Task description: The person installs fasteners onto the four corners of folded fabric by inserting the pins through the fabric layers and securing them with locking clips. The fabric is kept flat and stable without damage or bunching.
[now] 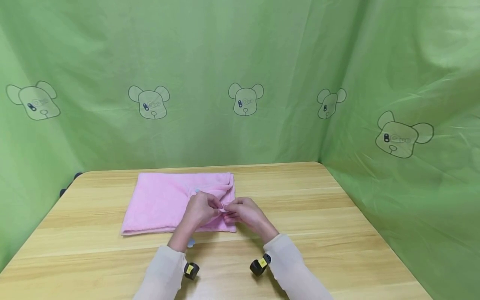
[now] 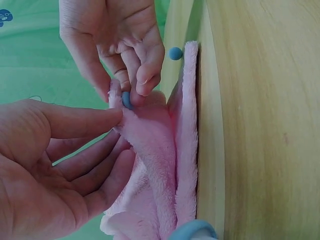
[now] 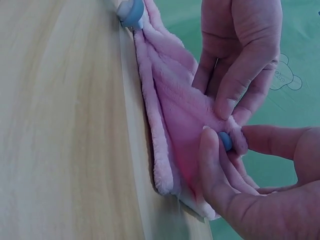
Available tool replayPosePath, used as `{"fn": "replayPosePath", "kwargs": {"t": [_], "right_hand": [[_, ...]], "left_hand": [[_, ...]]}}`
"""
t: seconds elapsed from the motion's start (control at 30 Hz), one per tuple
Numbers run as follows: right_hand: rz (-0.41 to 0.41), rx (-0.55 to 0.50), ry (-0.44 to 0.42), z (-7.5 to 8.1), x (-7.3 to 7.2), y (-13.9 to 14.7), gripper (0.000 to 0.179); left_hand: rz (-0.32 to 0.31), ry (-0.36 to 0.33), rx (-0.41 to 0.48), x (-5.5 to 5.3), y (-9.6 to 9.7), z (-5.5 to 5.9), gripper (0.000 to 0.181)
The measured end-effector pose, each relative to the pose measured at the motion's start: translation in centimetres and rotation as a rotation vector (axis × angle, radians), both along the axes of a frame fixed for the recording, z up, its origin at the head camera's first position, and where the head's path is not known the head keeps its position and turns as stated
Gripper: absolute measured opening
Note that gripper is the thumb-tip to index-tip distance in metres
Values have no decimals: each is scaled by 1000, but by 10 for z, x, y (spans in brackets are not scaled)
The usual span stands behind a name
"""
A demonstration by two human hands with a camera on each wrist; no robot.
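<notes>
A pink plush blanket point(image 1: 161, 200) lies folded on the table, its near right part lifted and bunched between the hands. My left hand point(image 1: 202, 208) pinches the raised edge of the blanket between thumb and fingers. From the other side, my right hand point(image 1: 245, 212) pinches the same edge. Between the right thumb and forefinger, a small blue rounded button-like piece point(image 3: 225, 141) sits against the plush. The left fingertips are right beside it, as the left wrist view shows. A blue and white mushroom-shaped piece point(image 3: 131, 14) stands near the blanket's front edge, partly cut off there.
The wooden table point(image 1: 318, 216) extends around the blanket. Another small blue round piece point(image 2: 175, 53) shows beyond the blanket in the left wrist view. Green curtains point(image 1: 281, 50) with printed bear heads enclose the back and sides. Dark wrist cameras point(image 1: 191, 271) hang below both sleeves.
</notes>
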State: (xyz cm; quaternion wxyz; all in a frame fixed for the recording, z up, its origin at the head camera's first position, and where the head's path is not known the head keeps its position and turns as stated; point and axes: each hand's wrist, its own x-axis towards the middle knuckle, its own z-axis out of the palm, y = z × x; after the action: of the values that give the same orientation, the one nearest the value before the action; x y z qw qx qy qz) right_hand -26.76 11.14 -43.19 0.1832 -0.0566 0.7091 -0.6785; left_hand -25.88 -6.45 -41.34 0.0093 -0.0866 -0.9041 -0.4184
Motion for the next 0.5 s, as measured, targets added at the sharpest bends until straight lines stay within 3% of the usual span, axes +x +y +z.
{"fn": "replayPosePath", "kwargs": {"t": [0.5], "right_hand": [[12, 5, 0, -2, 1, 2, 27]], "left_hand": [[-33, -1, 11, 0, -3, -1, 18]]}}
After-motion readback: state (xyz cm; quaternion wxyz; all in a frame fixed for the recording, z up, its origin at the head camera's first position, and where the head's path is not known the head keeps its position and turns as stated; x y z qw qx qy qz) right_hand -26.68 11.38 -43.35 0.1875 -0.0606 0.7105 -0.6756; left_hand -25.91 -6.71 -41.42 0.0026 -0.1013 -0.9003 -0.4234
